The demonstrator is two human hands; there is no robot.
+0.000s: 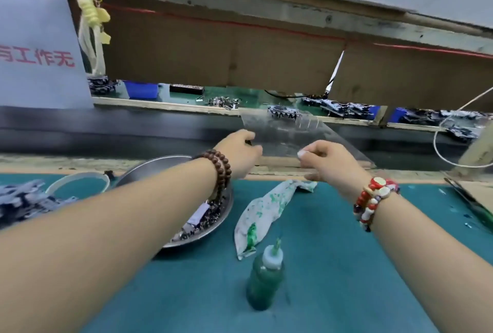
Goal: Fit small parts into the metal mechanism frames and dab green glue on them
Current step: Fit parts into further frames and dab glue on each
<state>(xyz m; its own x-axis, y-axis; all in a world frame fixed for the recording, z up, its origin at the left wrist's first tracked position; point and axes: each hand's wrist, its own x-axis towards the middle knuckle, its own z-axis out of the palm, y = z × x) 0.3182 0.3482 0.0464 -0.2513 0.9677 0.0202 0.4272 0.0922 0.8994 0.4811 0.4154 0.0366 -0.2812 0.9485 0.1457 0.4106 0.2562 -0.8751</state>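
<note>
From the head camera, both arms reach forward over the teal worktop (333,266). The left hand (241,149) and the right hand (329,160) each pinch a near edge of a clear plastic sheet (290,132), holding it out over the dark belt (120,129) beyond the worktop's edge. At least one metal mechanism frame (282,113) seems to sit at the sheet's far end, though blur makes it hard to tell whether it rests on the sheet or behind it.

The green glue bottle (264,279) stands upright near the front, with a glue-stained rag (262,212) just behind it. A metal dish (186,199) of small parts sits under the left forearm, and a pile of frames (21,202) lies at the far left.

The sheet looks thin; if either pinch slackens or it tilts, anything on it could slide off. A forearm drawing back could also topple the bottle.
</note>
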